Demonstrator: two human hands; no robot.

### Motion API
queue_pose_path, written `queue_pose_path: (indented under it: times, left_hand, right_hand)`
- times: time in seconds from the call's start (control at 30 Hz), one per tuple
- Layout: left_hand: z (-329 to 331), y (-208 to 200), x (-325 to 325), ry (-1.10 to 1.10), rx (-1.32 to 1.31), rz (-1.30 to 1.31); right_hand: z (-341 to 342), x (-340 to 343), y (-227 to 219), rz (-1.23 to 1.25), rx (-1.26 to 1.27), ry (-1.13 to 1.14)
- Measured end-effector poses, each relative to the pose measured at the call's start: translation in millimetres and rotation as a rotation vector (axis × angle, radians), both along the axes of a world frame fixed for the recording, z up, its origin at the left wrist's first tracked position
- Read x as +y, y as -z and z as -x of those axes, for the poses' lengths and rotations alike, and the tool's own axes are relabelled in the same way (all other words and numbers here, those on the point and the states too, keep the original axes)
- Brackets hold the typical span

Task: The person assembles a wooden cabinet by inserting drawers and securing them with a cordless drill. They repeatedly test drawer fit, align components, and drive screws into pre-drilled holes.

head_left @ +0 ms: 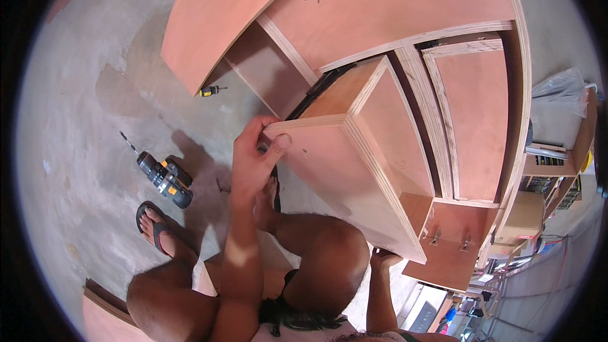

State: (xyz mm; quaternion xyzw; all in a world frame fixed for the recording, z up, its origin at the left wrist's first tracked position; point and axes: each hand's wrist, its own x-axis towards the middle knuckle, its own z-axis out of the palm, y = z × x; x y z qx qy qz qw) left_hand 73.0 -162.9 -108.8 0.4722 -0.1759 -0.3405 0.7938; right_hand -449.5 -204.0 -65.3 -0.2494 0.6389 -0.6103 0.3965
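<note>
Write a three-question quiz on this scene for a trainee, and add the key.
1. True or false: the left hand grips the plywood drawer.
2. Choose one: the cordless drill lies (a) inside the cabinet, (b) on the floor, (c) on a shelf.
3. Fill in: the foot nearest the drill wears a ____.

Key: 1 true; 2 b; 3 flip-flop.

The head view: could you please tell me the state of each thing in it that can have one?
Held drawer: pulled out.
Left hand: gripping the drawer's edge.
Right hand: at the drawer's lower edge, grip partly hidden.
Second drawer: inside the cabinet, less far out.
Upper-left door: swung open.
Lower-right hinged panel: apparently open.
Power drill: lying on the floor, bit fitted.
Small yellow tool: lying on the floor.
</note>
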Motion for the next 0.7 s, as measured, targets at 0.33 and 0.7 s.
queue_pose_path:
  times: [0.33,0.7]
  left_hand:
    - [-11.5,4.5,0.2,0.008,-0.074,-0.024]
    - [-14.8,6.1,0.5,-0.002,-0.095,-0.021]
  right_hand:
    - [-8.0,4.0,2.2,0.001,-0.023,0.056]
    - [-11.4,5.2,-1.9,-0.004,0.02,0.005]
